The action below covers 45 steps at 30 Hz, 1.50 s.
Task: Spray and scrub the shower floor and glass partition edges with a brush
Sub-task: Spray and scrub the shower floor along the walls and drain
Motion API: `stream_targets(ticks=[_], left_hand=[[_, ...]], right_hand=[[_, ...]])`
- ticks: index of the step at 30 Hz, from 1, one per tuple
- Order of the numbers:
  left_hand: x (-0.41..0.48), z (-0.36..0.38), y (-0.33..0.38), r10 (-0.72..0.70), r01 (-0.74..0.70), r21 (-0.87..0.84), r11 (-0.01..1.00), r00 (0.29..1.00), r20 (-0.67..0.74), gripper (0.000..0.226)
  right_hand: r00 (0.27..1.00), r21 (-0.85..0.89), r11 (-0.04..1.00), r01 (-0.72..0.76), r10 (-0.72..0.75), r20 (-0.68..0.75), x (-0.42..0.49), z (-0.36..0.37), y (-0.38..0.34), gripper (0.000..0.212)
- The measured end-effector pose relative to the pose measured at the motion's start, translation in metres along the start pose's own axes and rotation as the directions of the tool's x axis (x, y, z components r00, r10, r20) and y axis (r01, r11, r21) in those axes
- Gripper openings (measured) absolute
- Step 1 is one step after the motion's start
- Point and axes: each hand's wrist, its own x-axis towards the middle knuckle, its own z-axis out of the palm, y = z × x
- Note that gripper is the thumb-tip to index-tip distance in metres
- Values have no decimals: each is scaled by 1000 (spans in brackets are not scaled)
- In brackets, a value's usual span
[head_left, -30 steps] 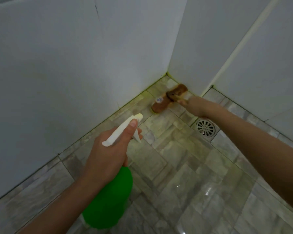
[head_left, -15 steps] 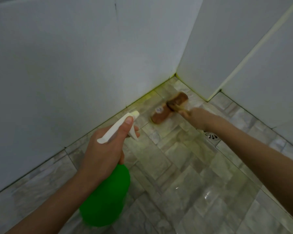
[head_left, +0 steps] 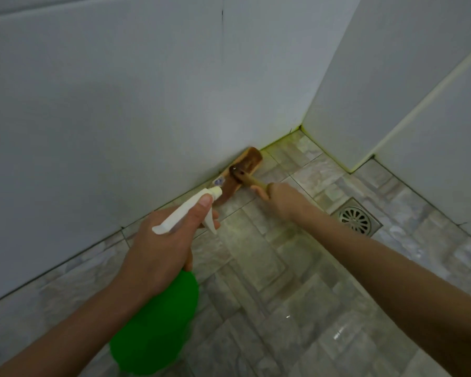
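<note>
Nearest the camera, both forearms enter from the bottom edge, cut off before the elbows. The green spray bottle (head_left: 158, 322) hangs low between them, its base blurred and its neck hidden inside the left hand (head_left: 158, 248). That hand's fingers are curled round the neck, and the thumb lies along the top of the white spray head (head_left: 185, 213). The trigger juts down beside the fingertips; whether it is being squeezed cannot be told. The nozzle points toward the base of the wall and covers the near end of the brush (head_left: 241, 171).

Beyond it, the right hand (head_left: 280, 198) is a fist closed round the wooden brush handle (head_left: 256, 182), so only a short stretch of handle shows. The brush head lies on the shower floor (head_left: 256, 268), pressed lengthwise against the foot of the white wall (head_left: 120, 118). Its bristles are hidden under the wooden back, and a small label on it is too blurred to read.

To the right, the right forearm covers the near corner of a metal floor drain (head_left: 356, 217). A yellow-green tint runs along the joint into the far corner. A pale strip (head_left: 419, 112) crosses the right-hand panels; their material cannot be made out.
</note>
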Motion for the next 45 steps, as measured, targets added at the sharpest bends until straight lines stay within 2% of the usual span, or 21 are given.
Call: stream_targets(ticks=[2,4,6,8,12,13,16,18,20,22,24,25,28,30,35,37,40,41,43,45], left_hand=[[-2,-1,1,-2,2,11,1000,1000,-1,51],[-4,-6,2,-10,10,-9,1000,1000,-10,50],[-4,-10,0,-5,5,3,1000,1000,-13,52],[-3,-11,-1,-5,5,15,1000,1000,-8,51],[1,-4,0,-10,9,49,999,1000,3,50],[0,-2,-1,-11,11,46,999,1000,7,50],[-1,0,-2,-1,1,1,1000,1000,4,40],[-1,0,-1,14,-13,-17,1000,1000,21,36],[1,2,2,22,-21,-42,999,999,26,38],[5,4,4,19,-18,-57,998,1000,20,39],[6,6,2,25,-24,-40,999,999,25,39],[6,5,1,28,-27,-34,999,999,23,39],[3,1,-1,16,-16,-11,1000,1000,11,41],[4,-2,-1,13,-13,-27,1000,1000,8,42],[10,-3,-3,-4,4,-12,1000,1000,5,38],[6,-3,-3,-5,5,-2,1000,1000,8,34],[3,-6,-1,13,-13,-12,1000,1000,-11,34],[3,-8,1,20,-20,-26,999,1000,-14,36],[4,-10,3,13,-14,-43,999,1000,-16,40],[4,-9,3,9,-9,-14,1000,1000,-7,42]], right_hand=[[995,29,995,-94,95,-38,13,-15,20,59],[948,154,950,-271,291,-130,28,-33,45,63],[912,179,923,-340,371,-176,34,-45,56,61],[936,158,942,-295,319,-152,38,-39,46,56],[998,20,998,-55,56,-31,33,-19,29,56],[998,-9,998,-56,56,-21,33,-25,35,57],[966,-5,970,-241,240,-98,41,-56,62,62],[952,-1,958,-288,286,-110,47,-61,63,65],[976,13,978,-206,207,-72,43,-45,41,61],[997,44,996,-76,75,30,31,-21,23,57],[998,36,999,-16,14,63,19,-13,26,58],[999,24,999,-31,30,26,21,-21,33,60],[973,13,975,-221,221,-69,39,-59,61,65],[972,-36,973,-228,225,-67,46,-71,60,63],[994,-61,997,57,-51,102,26,-37,28,57],[998,-81,997,1,4,70,29,-42,40,57],[962,-10,962,-273,273,-25,46,-67,61,60],[947,8,949,-316,316,-57,47,-67,61,58],[962,70,963,-260,265,-71,40,-50,44,54],[993,122,985,-121,121,7,22,-25,14,49]])
